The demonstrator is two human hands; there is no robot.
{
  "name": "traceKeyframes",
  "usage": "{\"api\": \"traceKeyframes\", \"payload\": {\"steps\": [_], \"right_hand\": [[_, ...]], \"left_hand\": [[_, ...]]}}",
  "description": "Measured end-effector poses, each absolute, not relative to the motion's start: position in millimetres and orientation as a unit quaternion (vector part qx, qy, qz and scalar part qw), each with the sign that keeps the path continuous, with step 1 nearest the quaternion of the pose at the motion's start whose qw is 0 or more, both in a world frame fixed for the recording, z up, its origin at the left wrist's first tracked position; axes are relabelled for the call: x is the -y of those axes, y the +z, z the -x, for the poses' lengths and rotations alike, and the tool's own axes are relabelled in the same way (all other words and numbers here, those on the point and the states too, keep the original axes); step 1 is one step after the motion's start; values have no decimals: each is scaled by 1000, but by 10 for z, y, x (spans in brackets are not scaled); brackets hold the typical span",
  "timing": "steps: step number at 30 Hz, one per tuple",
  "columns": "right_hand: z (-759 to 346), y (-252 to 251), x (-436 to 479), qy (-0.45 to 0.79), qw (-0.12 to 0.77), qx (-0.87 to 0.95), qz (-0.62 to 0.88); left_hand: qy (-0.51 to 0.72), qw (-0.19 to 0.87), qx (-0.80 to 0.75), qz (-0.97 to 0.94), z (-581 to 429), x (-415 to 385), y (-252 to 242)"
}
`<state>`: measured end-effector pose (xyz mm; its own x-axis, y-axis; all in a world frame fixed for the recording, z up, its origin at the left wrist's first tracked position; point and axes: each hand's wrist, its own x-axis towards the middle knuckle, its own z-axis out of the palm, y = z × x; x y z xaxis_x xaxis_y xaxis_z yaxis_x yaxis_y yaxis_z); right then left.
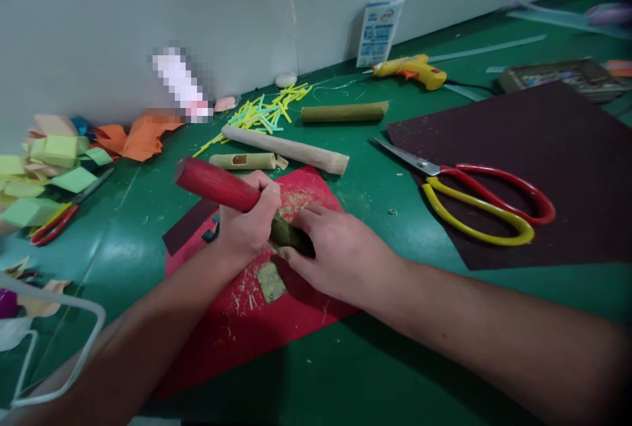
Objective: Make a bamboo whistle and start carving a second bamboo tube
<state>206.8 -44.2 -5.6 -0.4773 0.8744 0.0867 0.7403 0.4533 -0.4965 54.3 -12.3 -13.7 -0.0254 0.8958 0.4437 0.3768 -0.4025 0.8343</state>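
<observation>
My left hand (247, 225) is wrapped round the thick red wooden handle (217, 185) of a carving tool. Its working end is hidden behind my fingers. My right hand (343, 251) grips a green bamboo piece (291, 235) close beside the left hand, covering much of it. Beneath both hands lies a red sheet (296, 324) strewn with pale shavings. A small speckled square (271, 282) rests on it near the bamboo. Just beyond, a notched bamboo tube (257, 161) and a pale wooden stick (286, 147) lie on the table.
Scissors with red and yellow handles (474, 199) lie on a dark brown sheet (523, 130) to the right. Farther back are a yellow glue gun (412, 72), a bamboo length (345, 113), cut straws (266, 112) and a carton (379, 32). Folded papers (49, 162) crowd the left.
</observation>
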Motion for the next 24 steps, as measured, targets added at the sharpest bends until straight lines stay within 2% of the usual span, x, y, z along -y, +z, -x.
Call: {"api": "traceKeyframes", "payload": {"steps": [7,11,16,20,24], "right_hand": [[-2095,-41,429,192,164,837,486],[-2114,-38,415,174,162,839,489],[-2130,-53,409,125,171,849,484],[-2135,-50,381,84,169,867,460],[-2132,-42,343,55,171,877,445]], "left_hand": [[453,305,-532,-647,-404,130,147],[446,293,-571,-623,-258,248,312],[440,282,-621,-584,-136,411,279],[396,321,-601,-616,-79,450,214],[424,381,-554,-607,-27,427,178]]}}
